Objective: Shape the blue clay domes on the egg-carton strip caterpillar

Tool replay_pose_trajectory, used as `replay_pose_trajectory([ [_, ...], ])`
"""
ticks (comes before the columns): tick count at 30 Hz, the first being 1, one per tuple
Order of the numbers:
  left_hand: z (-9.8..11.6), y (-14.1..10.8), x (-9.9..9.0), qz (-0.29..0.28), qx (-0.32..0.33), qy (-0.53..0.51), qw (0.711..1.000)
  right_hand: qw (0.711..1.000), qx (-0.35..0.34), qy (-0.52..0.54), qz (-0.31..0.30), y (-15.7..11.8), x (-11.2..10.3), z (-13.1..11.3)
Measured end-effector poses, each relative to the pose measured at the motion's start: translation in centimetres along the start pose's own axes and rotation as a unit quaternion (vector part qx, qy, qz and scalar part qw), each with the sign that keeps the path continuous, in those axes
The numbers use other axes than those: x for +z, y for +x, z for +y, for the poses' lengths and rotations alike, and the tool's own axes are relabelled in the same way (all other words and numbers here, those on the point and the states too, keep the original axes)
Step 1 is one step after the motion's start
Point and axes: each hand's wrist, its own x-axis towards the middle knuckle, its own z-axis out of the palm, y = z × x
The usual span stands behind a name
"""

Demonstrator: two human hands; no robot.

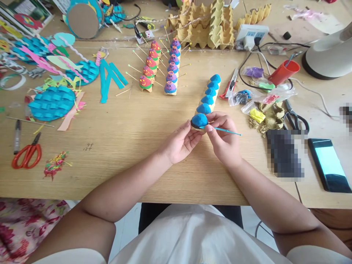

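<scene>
A strip of egg-carton cups (208,99) runs away from me, its domes covered in blue clay. Its nearest dome has a dark band along the lower edge. My left hand (180,143) grips this near end from the left, thumb on the side and fingers beneath. From the right, my right hand (226,141) pinches a thin blue modelling tool (227,131), whose tip meets the dark band. Some right fingers rest beside the strip. Farther left stand a red-and-green caterpillar (148,71) and a purple-and-blue caterpillar (172,75), both with pins sticking out.
On the right lie a utility knife (231,84), bagged clay (257,114), black scissors (295,119), a phone (330,165) and a red cup (284,72). Egg cartons (203,24) stand at the back. Blue woven paper pieces (52,103) and orange scissors (26,154) are on the left.
</scene>
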Motion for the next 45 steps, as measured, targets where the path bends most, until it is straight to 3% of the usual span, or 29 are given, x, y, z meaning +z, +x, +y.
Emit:
replay_pose_trajectory([
  [7,0.2,0.0,0.1,0.018,-0.007,-0.01,1.0,1.0,0.011,0.017,0.001,0.3,-0.2,-0.1],
  [13,1.1,-0.5,1.3,0.06,-0.037,-0.064,0.995,0.997,0.029,0.051,0.054,1.2,-1.1,-0.1],
  [21,1.2,-0.7,1.4,0.061,-0.051,-0.072,0.994,0.998,0.011,-0.056,-0.038,1.2,-1.3,-0.8],
  [36,1.4,-0.7,1.5,0.055,-0.06,-0.07,0.994,0.997,0.017,-0.052,-0.048,1.4,-1.3,-1.0],
  [45,1.3,-0.8,1.5,0.055,-0.062,-0.07,0.994,0.998,0.03,-0.043,-0.024,1.6,-1.2,-0.9],
])
